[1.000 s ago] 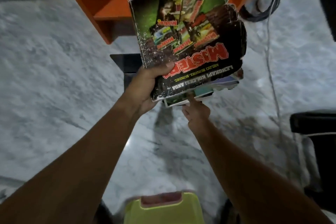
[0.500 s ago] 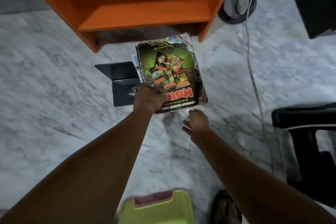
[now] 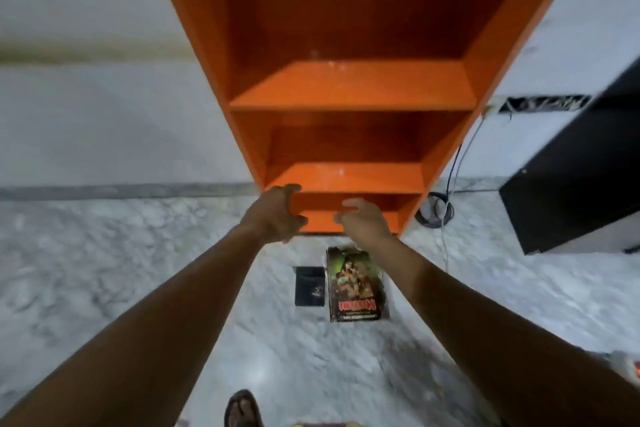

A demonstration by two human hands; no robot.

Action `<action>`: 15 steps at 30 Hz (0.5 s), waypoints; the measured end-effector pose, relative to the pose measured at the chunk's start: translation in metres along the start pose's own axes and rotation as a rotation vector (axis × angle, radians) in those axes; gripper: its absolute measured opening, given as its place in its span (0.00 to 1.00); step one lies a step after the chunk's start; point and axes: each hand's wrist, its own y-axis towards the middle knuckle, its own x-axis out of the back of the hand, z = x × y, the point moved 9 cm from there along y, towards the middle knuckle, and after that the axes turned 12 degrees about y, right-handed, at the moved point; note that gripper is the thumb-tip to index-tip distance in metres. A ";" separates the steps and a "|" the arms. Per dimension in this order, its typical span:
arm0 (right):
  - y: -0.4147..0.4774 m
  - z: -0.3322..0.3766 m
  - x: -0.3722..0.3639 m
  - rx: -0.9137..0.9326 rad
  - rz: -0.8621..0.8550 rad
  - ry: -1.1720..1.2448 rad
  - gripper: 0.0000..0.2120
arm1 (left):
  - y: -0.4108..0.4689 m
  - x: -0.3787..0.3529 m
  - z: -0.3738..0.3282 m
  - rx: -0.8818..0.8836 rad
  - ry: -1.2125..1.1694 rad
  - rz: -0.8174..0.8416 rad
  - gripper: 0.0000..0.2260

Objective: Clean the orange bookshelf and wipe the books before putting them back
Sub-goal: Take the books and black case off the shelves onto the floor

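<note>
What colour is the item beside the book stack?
Black: the item beside the book stack, head view.

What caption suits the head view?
Left hand and right hand hover empty before the orange bookshelf; comic book and black book lie on the marble floor.

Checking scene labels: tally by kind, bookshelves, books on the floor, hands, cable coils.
Bookshelf: 1
Books on floor: 2, green book, black book
Hands: 2, left hand, right hand
Cable coil: 1
Total: 6

1 bookshelf, 2 hands
</note>
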 end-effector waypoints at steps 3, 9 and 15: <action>-0.065 0.150 -0.029 0.241 0.102 -0.055 0.17 | -0.056 0.164 -0.010 0.043 0.016 -0.231 0.25; -0.178 0.381 -0.098 0.619 0.249 -0.073 0.14 | -0.141 0.402 -0.004 0.067 0.070 -0.625 0.28; -0.232 0.517 -0.193 0.833 0.328 0.024 0.15 | -0.157 0.562 0.034 0.012 0.090 -0.846 0.27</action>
